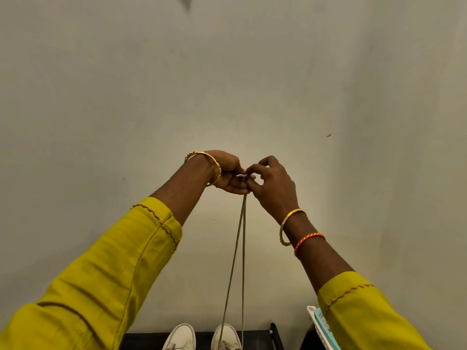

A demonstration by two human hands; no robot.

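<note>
Pinching doubled grey cord (243,274) between left hand (227,173) and right hand (274,188), fingers curled; liable to slip free upon any slackening.

A plain off-white wall (227,72) fills nearly the whole view, softly and evenly lit, with faint grey scuffs and a small dark mark (328,135). At its foot stand a low black shelf (255,335) and a pale blue plastic basket (323,333).

Shoes (180,335) on rack (255,337), cord (244,248) above them.
</note>
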